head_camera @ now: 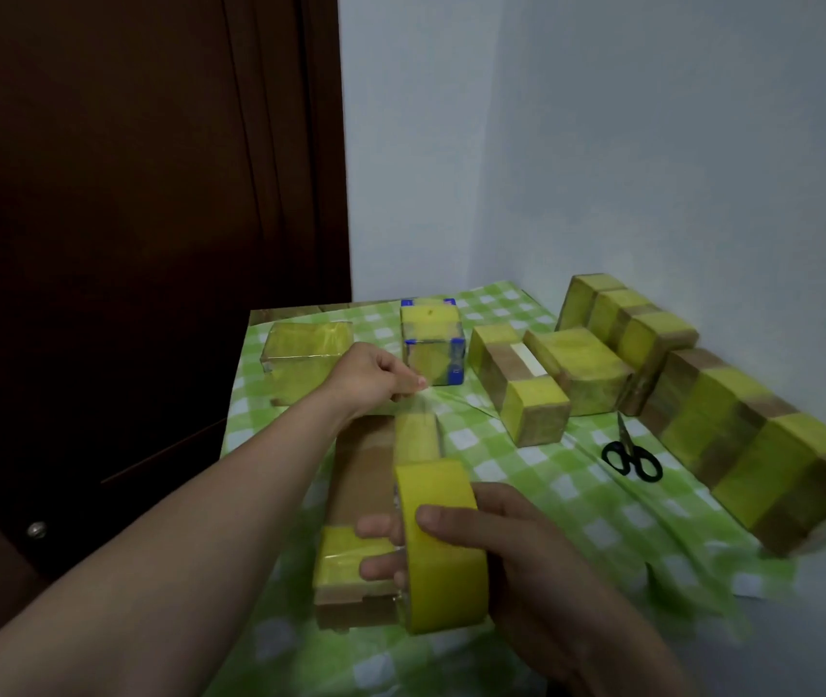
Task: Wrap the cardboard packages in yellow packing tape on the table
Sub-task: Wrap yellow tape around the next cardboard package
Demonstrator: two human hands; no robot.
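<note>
Our right hand point(526, 560) curls round the yellow tape roll point(443, 560), held over the near end of the long cardboard package point(358, 477) on the green checked tablecloth point(577, 520). Farther out, our left hand point(368, 377) pinches the loose tape end point(418, 394). Black scissors point(632, 457) lie to the right. Wrapped packages point(577, 364) sit behind.

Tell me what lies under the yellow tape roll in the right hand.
A long brown cardboard package with two yellow tape bands, on the green checked tablecloth. The yellow tape roll and right hand hide its right edge. The left hand pinches the tape end.
</note>
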